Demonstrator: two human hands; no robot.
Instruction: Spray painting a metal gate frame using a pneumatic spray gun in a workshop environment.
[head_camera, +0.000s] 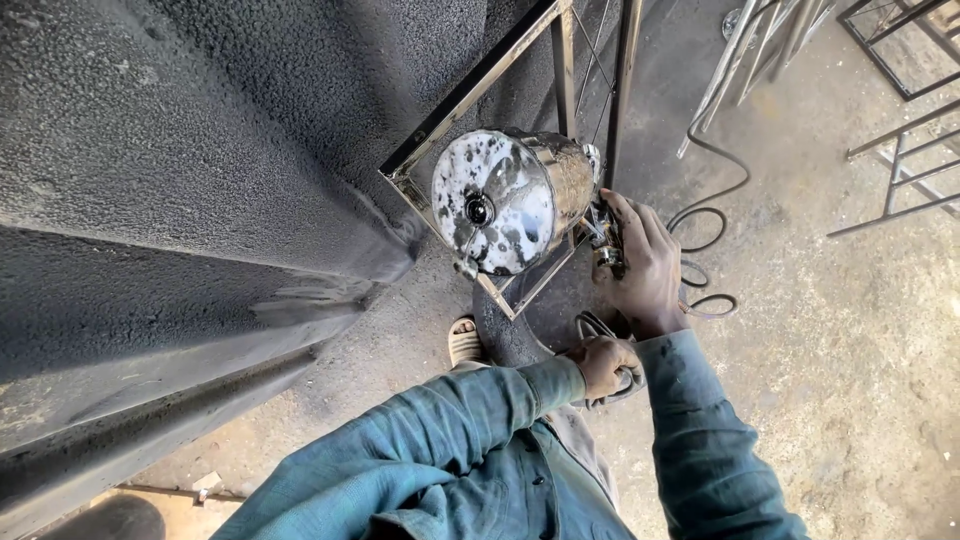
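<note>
The fingers (640, 235) of the right hand (645, 268) are closed around the grip of a spray gun (605, 240), and its paint-spattered metal cup (510, 200) stands just to the left of them, lid facing the camera. The left hand (605, 365), lower and nearer to the body, is closed on a loop of hose (600, 330) that runs back across the floor (850, 330). To spray well, I think the gun should stay steady and square to the metal frame (470, 110), which is just beyond the cup, and the hose should be kept slack and away from the wet bars. Left of all this is a dark wall (180, 150), rough with spray. One sandalled foot (465, 342) shows below the cup.
</note>
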